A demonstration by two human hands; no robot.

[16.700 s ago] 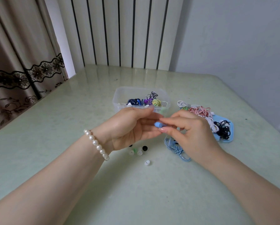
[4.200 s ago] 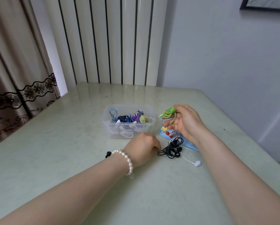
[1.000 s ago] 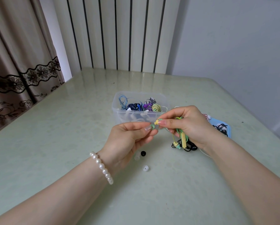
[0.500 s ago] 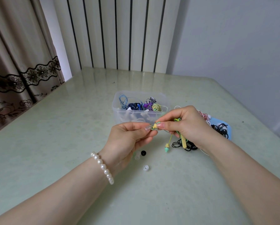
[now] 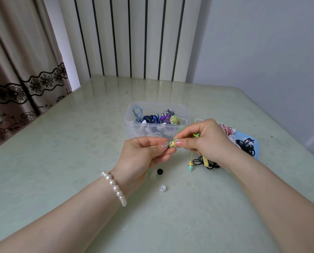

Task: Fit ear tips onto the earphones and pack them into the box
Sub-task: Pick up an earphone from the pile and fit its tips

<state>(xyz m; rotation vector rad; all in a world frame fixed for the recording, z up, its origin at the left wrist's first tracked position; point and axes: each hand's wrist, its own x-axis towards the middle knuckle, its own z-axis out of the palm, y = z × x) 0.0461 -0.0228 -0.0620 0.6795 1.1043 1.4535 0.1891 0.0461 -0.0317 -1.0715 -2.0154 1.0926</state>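
My right hand (image 5: 207, 141) pinches a yellow-green earbud (image 5: 173, 143) above the table, its cable gathered in the palm. My left hand (image 5: 143, 154) pinches a green ear tip against that earbud's end. The set's other earbud (image 5: 190, 166) dangles from the cable below my right hand, with a green tip on it. A clear plastic box (image 5: 132, 123) behind my hands holds several coiled earphones in blue, purple and yellow. Loose ear tips lie under my left hand: a black tip (image 5: 160, 171), a clear tip (image 5: 152, 176) and a white tip (image 5: 162, 188).
A blue lid (image 5: 256, 152) at the right carries tangled black, white and red earphones. A black earphone tangle (image 5: 207, 162) lies beside it under my right hand. The pale green table (image 5: 61, 152) meets a curtain on the left and a wall at the back.
My hands have closed together: the green tip now sits against the earbud. One earbud dropped free of my right hand and hangs on its cable. Earlier a blue set went into the box.
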